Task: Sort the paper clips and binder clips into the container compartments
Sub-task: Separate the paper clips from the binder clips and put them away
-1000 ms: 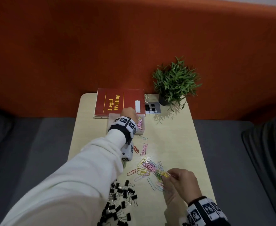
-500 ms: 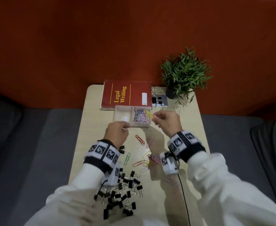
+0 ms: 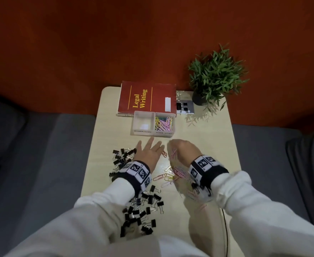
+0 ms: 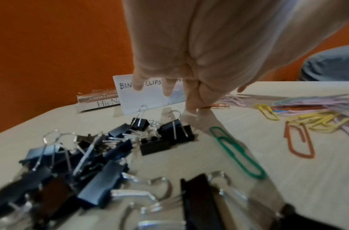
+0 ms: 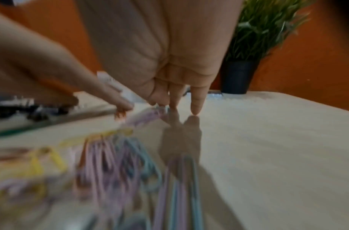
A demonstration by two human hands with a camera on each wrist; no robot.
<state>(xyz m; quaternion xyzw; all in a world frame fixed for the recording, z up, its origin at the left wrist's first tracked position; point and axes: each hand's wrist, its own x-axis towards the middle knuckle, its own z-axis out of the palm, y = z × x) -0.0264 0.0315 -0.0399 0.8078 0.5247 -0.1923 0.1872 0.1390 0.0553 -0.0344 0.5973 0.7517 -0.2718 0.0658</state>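
The clear two-compartment container (image 3: pixel 134 125) stands mid-table; its right half holds coloured paper clips (image 3: pixel 164 123), its left half, labelled binder clips, shows only a white slip. My left hand (image 3: pixel 148 151) lies spread on the table just before it, one fingertip (image 4: pixel 193 101) pressing an orange paper clip (image 4: pixel 216 106). Black binder clips (image 3: pixel 123 156) lie to its left and under my forearm (image 3: pixel 146 206). My right hand (image 3: pixel 182 151) is arched beside it, fingertips (image 5: pixel 196 109) down on the table, touching pink paper clips (image 5: pixel 148 116). More loose paper clips (image 3: pixel 169 176) lie between my wrists.
A red book (image 3: pixel 146 98) lies behind the container, with a small grey plate (image 3: pixel 189 108) and a potted plant (image 3: pixel 215 76) at the back right. The pale table (image 3: pixel 208 145) is bare on its right side. Grey cushions flank it.
Both hands have drawn back from the container to the table. The right hand no longer holds a yellow clip over the right compartment. The left hand has spread flat.
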